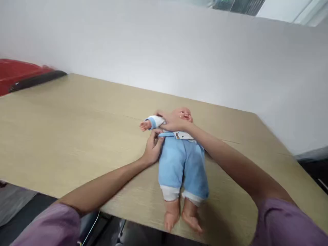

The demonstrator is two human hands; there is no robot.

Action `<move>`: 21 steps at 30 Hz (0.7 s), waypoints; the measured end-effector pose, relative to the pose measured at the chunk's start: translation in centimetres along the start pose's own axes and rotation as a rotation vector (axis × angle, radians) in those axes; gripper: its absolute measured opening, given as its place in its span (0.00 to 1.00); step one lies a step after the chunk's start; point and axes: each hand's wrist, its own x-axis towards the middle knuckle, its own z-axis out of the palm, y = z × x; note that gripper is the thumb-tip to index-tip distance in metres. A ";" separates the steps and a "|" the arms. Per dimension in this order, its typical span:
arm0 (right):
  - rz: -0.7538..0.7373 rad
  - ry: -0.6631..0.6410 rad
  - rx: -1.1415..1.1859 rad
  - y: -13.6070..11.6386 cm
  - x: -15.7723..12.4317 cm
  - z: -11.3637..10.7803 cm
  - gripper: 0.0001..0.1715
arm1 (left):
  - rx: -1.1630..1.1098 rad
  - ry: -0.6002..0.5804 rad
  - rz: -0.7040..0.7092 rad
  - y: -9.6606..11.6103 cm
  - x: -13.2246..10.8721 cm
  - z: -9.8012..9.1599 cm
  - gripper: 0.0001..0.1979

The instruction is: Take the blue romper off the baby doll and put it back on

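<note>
A baby doll (183, 157) lies on its back on the table, its bare feet toward me. It wears light blue trousers (171, 160) with white cuffs and a white top with blue trim and a printed animal face. My left hand (153, 147) pinches the blue hem of the top at the doll's waist. Reaching across the chest, my right hand (175, 123) has its thumb and blurred fingers on either side of the white sleeve (156, 121). Part of the doll's chest and its other arm are hidden by my right hand and forearm.
The wooden table (89, 136) runs back to a pale wall (153, 44). At the far left, a red object (20, 73) with a dark edge stands beside the table. Dark items show below the front edge and at the right.
</note>
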 end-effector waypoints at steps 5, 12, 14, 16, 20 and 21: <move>-0.002 0.068 0.102 0.6 -4.2 -1.7 0.26 | -0.064 0.030 0.017 -0.2 -0.3 0.0 0.21; 0.049 0.089 0.115 1.7 -5.9 -1.1 0.28 | 0.023 0.102 0.267 0.9 -1.6 0.3 0.13; 0.066 0.062 0.118 1.8 -5.8 -0.7 0.23 | 0.036 0.103 0.247 1.5 -1.3 0.2 0.14; 0.063 0.039 0.134 1.7 -5.6 -0.5 0.18 | 0.031 0.128 0.149 2.2 -0.2 -0.1 0.15; 0.073 -0.046 0.215 0.9 -4.9 -0.6 0.10 | -0.077 0.065 -0.238 3.2 4.0 -1.2 0.15; 0.110 -0.065 0.238 0.6 -4.8 -0.8 0.11 | -0.090 0.013 -0.319 3.4 5.0 -1.5 0.14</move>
